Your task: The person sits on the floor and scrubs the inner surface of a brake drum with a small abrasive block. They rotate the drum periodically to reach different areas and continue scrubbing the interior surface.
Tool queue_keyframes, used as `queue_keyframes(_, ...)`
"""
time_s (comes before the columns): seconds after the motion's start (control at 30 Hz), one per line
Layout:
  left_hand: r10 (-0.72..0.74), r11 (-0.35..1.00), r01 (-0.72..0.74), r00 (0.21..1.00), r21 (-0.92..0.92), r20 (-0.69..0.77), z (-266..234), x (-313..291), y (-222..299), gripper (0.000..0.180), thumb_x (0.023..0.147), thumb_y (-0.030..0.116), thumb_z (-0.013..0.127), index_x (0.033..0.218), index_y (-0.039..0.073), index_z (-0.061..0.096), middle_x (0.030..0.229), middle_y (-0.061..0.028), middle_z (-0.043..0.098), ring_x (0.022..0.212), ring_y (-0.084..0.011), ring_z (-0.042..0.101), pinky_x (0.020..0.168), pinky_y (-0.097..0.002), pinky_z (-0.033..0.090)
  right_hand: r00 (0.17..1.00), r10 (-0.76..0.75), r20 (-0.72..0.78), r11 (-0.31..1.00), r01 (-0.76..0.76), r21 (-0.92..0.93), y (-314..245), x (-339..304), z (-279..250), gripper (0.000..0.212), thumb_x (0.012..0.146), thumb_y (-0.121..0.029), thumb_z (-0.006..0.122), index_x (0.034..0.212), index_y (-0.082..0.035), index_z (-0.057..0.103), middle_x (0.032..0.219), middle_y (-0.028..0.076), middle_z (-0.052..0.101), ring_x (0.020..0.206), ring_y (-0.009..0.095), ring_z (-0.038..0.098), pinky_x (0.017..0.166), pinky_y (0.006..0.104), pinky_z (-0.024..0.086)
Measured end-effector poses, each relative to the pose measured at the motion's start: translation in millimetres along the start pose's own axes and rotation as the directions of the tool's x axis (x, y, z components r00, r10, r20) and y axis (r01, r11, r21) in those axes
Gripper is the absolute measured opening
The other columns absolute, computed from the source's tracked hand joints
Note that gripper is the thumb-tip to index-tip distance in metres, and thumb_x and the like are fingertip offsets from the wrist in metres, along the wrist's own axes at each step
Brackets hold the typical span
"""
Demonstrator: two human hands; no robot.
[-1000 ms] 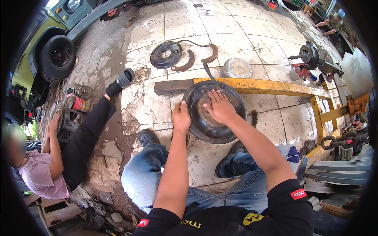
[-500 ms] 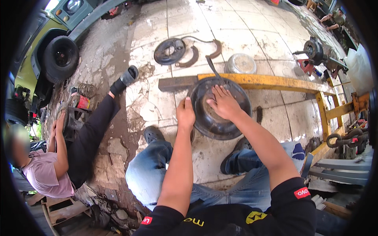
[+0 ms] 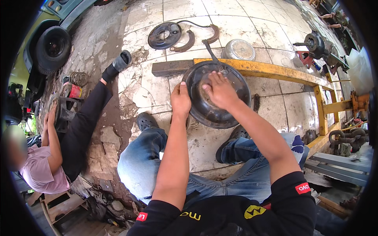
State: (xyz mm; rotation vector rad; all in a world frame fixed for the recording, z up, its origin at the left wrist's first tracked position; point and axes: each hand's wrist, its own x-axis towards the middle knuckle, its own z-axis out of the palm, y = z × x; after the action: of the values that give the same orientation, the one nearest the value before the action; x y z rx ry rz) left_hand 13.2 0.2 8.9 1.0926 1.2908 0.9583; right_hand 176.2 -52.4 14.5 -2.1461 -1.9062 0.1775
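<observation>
A black round brake backing plate (image 3: 215,115), shaped like a shallow dish, rests tilted against a yellow and brown beam in front of me. My left hand (image 3: 181,101) grips its left rim, with the thumb on the upper face and the fingers mostly hidden behind. Across the middle of the plate my right hand (image 3: 221,92) lies palm down, its fingers stretched out and close together. Whether anything thin is under that palm I cannot tell. A dark cable or strap (image 3: 210,49) runs up from the plate's far edge over the beam.
Beyond the beam (image 3: 271,72) lie another backing plate (image 3: 165,35), two curved brake shoes (image 3: 213,34) and a round metal pan (image 3: 239,50). An axle part (image 3: 314,42) stands on a red support at right. Another person (image 3: 46,161) sits at left beside a coil spring (image 3: 78,78).
The whole scene has shifted upward and slightly left in the picture. My left hand keeps its hold on the rim, and the right fingers have drawn closer together on the plate.
</observation>
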Motion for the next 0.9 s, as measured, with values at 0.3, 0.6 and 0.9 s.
queue_keyframes(0.3,0.009,1.000,-0.009,1.000,0.013,-0.027,-1,4,1,0.044,0.100,0.030,0.047,0.118,-0.008,0.059,0.103,-0.0143,0.066,0.093,-0.0193,0.058,0.085,-0.0312,0.045,0.979,-0.191,0.074,0.972,0.178,0.151,-6,-10,-10,0.067,0.099,-0.052,0.034,0.139,0.002,0.041,0.148,0.022,0.037,0.139,0.038,0.032,0.115,0.0460,0.024)
queue_keyframes(0.6,-0.016,0.999,0.015,1.000,-0.047,-0.013,-1,4,-2,0.043,0.101,0.032,0.047,0.116,-0.007,0.060,0.096,-0.0105,0.064,0.087,-0.0168,0.055,0.081,-0.0305,0.045,0.931,-0.337,0.142,0.933,0.309,0.187,-18,-44,-17,0.067,0.099,-0.051,0.036,0.141,0.001,0.040,0.150,0.021,0.034,0.141,0.036,0.029,0.115,0.0443,0.025)
queue_keyframes(0.9,-0.093,0.991,0.096,0.995,-0.093,0.035,0,-1,6,0.049,0.100,0.032,0.048,0.125,-0.009,0.054,0.116,-0.0156,0.062,0.106,-0.0205,0.056,0.093,-0.0297,0.042,0.873,-0.334,0.356,0.943,0.303,0.141,-13,-74,-48,0.066,0.101,-0.050,0.031,0.144,-0.001,0.036,0.155,0.018,0.026,0.144,0.034,0.022,0.118,0.0418,0.020)
